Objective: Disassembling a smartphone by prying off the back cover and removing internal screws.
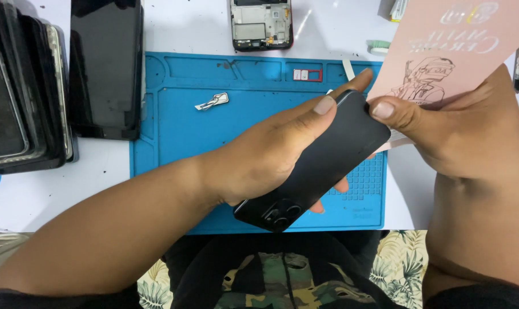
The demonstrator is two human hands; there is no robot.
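From the head camera, looking down, the left hand wraps around a black phone held back side up, with the camera lenses at its 7 o'clock end. The left fingers are closed along the phone's upper edge, thumb on top and the other fingertips peeping out underneath. The phone hovers over the blue work mat, near the mat's 3 o'clock side.

The right hand meets the phone's 1 o'clock corner; its thumb presses that corner, and its fingers are closed on a pink printed card that rises toward 1 o'clock.

On the mat, at 10 o'clock from the phone, lies a small silvery metal piece. At 12 o'clock, in the mat's top groove, sits a small red-framed tray.

Beyond the mat, on the white tabletop, an opened phone frame lies at 12 o'clock. At 9 to 10 o'clock a dark phone screen lies flat, and further left is a stack of screens.
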